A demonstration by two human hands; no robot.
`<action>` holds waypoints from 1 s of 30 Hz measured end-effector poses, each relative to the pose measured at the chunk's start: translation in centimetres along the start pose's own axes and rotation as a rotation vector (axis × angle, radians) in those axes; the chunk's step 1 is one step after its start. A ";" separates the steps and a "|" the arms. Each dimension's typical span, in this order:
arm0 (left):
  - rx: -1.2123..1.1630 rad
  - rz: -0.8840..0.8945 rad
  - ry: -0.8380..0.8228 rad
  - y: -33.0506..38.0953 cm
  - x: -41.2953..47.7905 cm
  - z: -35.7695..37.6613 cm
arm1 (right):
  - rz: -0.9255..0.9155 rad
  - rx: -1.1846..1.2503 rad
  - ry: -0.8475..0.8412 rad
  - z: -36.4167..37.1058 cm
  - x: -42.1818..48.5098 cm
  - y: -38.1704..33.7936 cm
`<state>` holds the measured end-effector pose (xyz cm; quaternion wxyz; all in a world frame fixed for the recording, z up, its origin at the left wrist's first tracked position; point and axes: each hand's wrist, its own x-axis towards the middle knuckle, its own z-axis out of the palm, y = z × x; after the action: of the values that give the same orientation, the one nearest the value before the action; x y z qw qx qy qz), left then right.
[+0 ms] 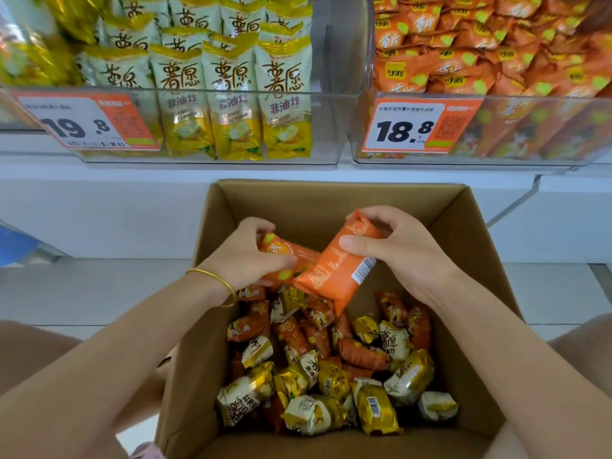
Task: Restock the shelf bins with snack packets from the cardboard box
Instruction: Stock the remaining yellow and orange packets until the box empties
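Observation:
An open cardboard box [470,246] stands below the shelf, its bottom covered with several orange and yellow snack packets [331,366]. Above the pile, my left hand [245,256] grips an orange packet [298,256] lying crosswise. My right hand [397,250] pinches the top of a second orange packet [334,276], which hangs tilted with its barcode side up and overlaps the first. On the shelf, a clear bin [331,127] at the left holds yellow packets, with free room at its right side. A clear bin [530,127] at the right is full of orange packets.
Price tags reading 19.8 [86,124] and 18.8 [417,127] are on the bin fronts. The white shelf ledge [132,173] runs just above the box's far wall. Pale floor [99,286] lies on both sides of the box.

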<state>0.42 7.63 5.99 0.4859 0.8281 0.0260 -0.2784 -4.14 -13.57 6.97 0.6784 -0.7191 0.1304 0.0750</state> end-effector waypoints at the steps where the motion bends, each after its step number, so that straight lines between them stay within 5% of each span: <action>1: -0.056 -0.035 -0.084 0.2 -0.3 0.4 | -0.031 0.030 -0.058 0.2 -0.1 -0.2; 5: -0.247 -0.114 -0.288 0.7 -0.9 1.1 | -0.077 0.156 -0.194 0.8 -0.1 0.2; 8: -0.267 -0.119 -0.308 0.7 -1.1 0.9 | -0.067 -0.063 -0.217 0.8 -0.3 0.2; 10: -0.204 -0.090 -0.286 0.6 -1.2 1.0 | -0.043 -0.178 -0.218 0.7 -0.3 0.5; 16: 0.089 0.090 -0.225 0.3 -1.6 1.8 | 0.178 -0.002 -0.173 2.4 -0.6 1.3; 20: 0.154 0.153 -0.224 0.3 -1.9 2.0 | 0.130 -0.150 -0.230 3.0 -1.2 1.4; 26: 0.080 0.118 -0.077 0.8 -0.9 -0.3 | 0.255 0.350 -0.135 1.4 -0.6 0.7; 30: 0.034 0.177 -0.018 0.9 -0.4 -0.7 | 0.346 0.432 -0.116 1.1 -0.3 0.8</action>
<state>0.63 7.82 7.15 0.4948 0.8327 -0.0564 -0.2421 -4.58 -12.44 6.24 0.7995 -0.5193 0.2251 0.2012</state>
